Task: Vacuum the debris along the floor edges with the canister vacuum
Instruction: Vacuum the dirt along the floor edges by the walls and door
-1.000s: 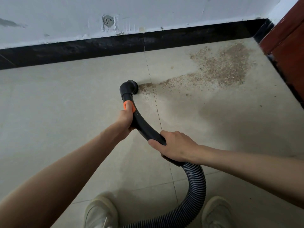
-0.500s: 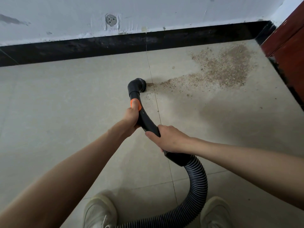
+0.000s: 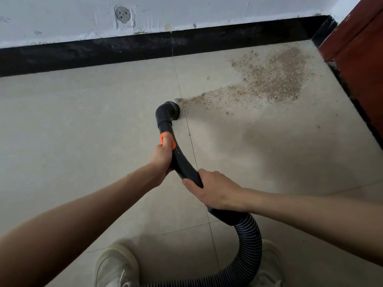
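Head view: over the last second the brush nozzle point(image 3: 171, 110) has pushed up-frame toward the wall, and its bristle face now sits at the near tip of the debris point(image 3: 267, 79). The thin tail of grit that reached the nozzle a second ago looks shorter, so pickup appears to be working. Judged early in the job: the main patch is untouched.

Grip state:
- left hand point(image 3: 163, 157) wrapped round the curved black wand point(image 3: 182, 162), thumb just below the orange slider point(image 3: 167, 139)
- right hand point(image 3: 213, 190) wrapped round the wand lower down, just above the cuff where the ribbed hose point(image 3: 249, 245) starts

Both are full holds, with no slack visible.

Layout: the debris fans from the nozzle out to 2 o'clock, densest near the corner where the black baseboard point(image 3: 124, 48) meets the red-brown cabinet point(image 3: 360, 48). A few loose specks lie at 3 o'clock of the nozzle. The tile seam point(image 3: 191, 141) runs 12-to-6 just right of the nozzle.

Containers: none in frame. The canister is out of view; the hose exits at the bottom between the person's shoes point(image 3: 116, 266), so fill level cannot be told.

Next, likely: sweep toward 2 o'clock into the dense patch, then along the baseboard edge.
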